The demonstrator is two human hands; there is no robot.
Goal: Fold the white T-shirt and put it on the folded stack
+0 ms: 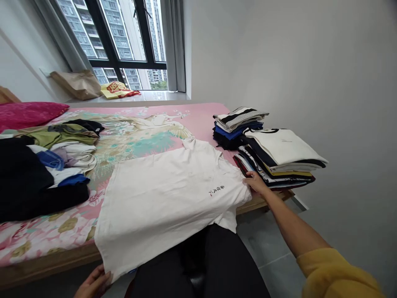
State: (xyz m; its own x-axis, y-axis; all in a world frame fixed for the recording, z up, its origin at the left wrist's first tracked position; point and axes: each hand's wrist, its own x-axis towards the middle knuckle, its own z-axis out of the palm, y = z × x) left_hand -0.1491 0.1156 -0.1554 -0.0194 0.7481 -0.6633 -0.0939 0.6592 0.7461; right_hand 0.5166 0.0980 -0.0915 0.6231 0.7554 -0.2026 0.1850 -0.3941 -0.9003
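Note:
A white T-shirt [161, 182] with small dark lettering on its chest lies spread across the bed's front edge and partly over my dark-trousered legs. Its collar end points right, its hem left. At the lower left, my left hand [94, 283] pinches the near corner of the hem. My right hand [256, 182] grips the shirt near its shoulder, with the arm in a yellow sleeve reaching in from the right. Just beyond that hand sits a stack of folded clothes [283, 151], topped by a white shirt with a dark collar.
Another folded pile [238, 118], with a striped garment on top, stands behind the first. Loose clothes [62, 153] are heaped on the left of the flowered bed sheet [149, 142]. A magenta pillow [31, 114], a paper bag [79, 85] and a yellow bag [118, 90] lie farther back.

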